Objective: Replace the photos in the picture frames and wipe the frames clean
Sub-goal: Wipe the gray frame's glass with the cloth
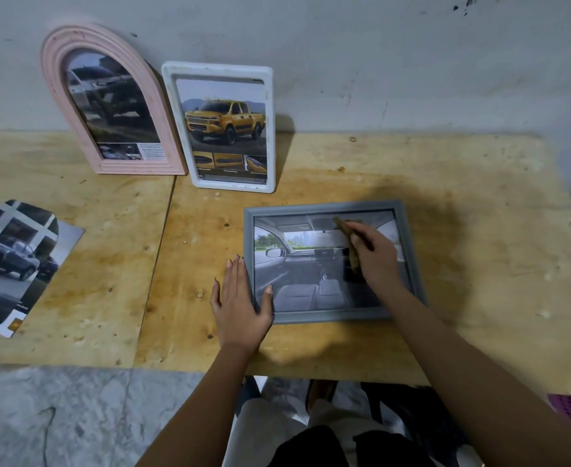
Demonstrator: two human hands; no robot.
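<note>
Both hands on grey frame (331,207), right hand (376,256) gripping cloth (348,235)

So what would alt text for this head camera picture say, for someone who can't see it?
A person's right hand rubs a brown cloth over a grey picture frame lying flat on a wooden table, while the left hand steadies its edge. A pink arched frame and white frame lean against the wall.

A pale grey wall (412,62), scuffed and dark-spotted near the top, is standing behind a stained plywood table (479,214). A grey marbled floor (75,416) is showing below the table's near edge.
</note>
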